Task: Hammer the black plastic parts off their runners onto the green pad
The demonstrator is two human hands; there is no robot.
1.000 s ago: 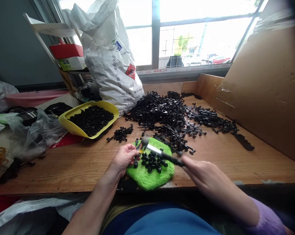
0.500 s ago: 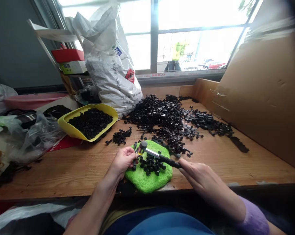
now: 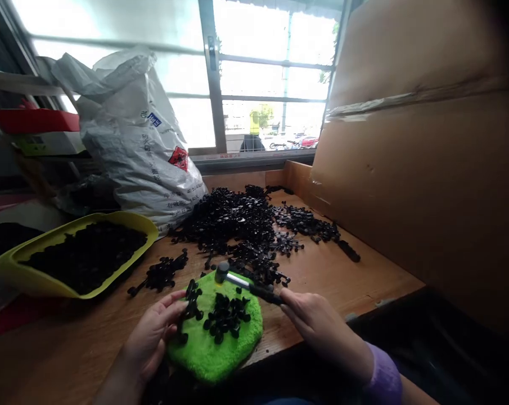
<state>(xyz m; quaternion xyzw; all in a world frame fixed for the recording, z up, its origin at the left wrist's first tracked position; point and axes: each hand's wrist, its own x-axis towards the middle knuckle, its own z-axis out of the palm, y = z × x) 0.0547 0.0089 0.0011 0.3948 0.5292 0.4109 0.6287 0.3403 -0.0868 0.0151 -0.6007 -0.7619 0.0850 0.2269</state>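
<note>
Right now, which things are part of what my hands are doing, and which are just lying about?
In use: left hand, black strip, right hand, hammer, green cloth.
Lying about: yellow tray, white sack, cardboard.

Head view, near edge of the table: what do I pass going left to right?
Yellow tray → left hand → green cloth → right hand, holding the hammer → cardboard wall.
</note>
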